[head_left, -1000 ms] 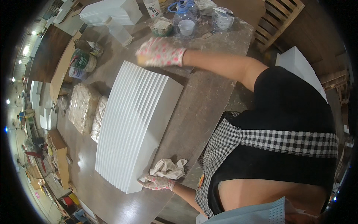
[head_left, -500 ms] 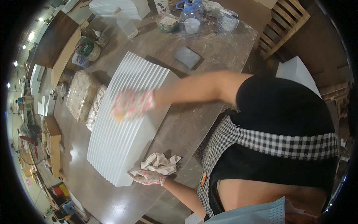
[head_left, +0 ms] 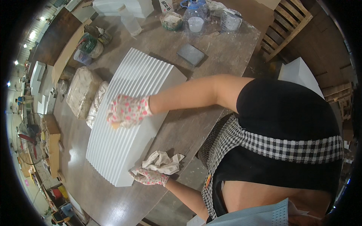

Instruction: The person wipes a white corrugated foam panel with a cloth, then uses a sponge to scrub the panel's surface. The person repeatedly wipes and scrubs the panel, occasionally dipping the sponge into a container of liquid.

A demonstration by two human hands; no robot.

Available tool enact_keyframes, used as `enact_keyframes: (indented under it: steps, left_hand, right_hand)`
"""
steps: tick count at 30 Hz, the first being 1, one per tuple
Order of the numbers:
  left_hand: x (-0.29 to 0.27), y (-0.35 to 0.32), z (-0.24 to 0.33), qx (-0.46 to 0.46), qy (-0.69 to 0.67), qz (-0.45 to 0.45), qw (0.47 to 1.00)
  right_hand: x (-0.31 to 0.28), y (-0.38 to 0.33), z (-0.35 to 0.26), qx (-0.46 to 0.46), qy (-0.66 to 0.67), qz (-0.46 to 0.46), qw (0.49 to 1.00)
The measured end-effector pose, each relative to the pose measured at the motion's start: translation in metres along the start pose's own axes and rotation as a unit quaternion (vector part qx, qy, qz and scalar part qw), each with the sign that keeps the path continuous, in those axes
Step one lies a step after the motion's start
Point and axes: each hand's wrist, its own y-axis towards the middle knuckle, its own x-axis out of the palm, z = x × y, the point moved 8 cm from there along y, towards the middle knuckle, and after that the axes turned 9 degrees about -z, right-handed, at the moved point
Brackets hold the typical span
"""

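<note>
A long white curved piece with a ridged top (head_left: pixel 145 69) lies on the brown table. On its ridges rests my right hand (head_left: pixel 129 110), in a white glove with pink spots. Its fingers are closed around a small tan pad (head_left: pixel 115 125), mostly hidden by the glove. My left hand (head_left: pixel 151 177), gloved alike, lies at the piece's near lower corner. Its fingers are stretched out, the tips touching the white side. A crumpled pale cloth (head_left: pixel 163 162) lies just beside that hand.
Beyond the white piece lie plastic-wrapped packages (head_left: pixel 83 92). A grey block (head_left: pixel 190 55) sits farther along the brown table (head_left: pixel 86 196). Jars (head_left: pixel 90 45), a clear bottle (head_left: pixel 130 22), a bowl (head_left: pixel 172 22) and blue-capped jugs (head_left: pixel 194 19) stand toward the top edge.
My right hand, blurred before, now shows sharply, shifted slightly left along the ridges. The left hand stays at the corner.
</note>
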Motion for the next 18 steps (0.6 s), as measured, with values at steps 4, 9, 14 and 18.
enact_keyframes:
  steps: [4,9,14,18]
  left_hand:
    - [0.003,0.0,-0.009,-0.034,-0.041,-0.006,0.999]
    - [0.004,-0.004,-0.007,-0.049,-0.074,-0.01,0.996]
    - [0.004,-0.004,0.0,-0.028,-0.083,-0.013,0.996]
    - [-0.001,-0.002,0.004,-0.001,-0.008,0.008,1.0]
  right_hand:
    - [-0.064,-0.05,0.046,-0.032,-0.04,-0.025,0.998]
    - [-0.082,-0.057,0.038,0.022,-0.206,0.044,0.977]
    - [0.005,-0.008,-0.013,0.051,0.073,-0.021,0.996]
    - [-0.038,-0.061,0.048,0.107,0.071,-0.078,0.989]
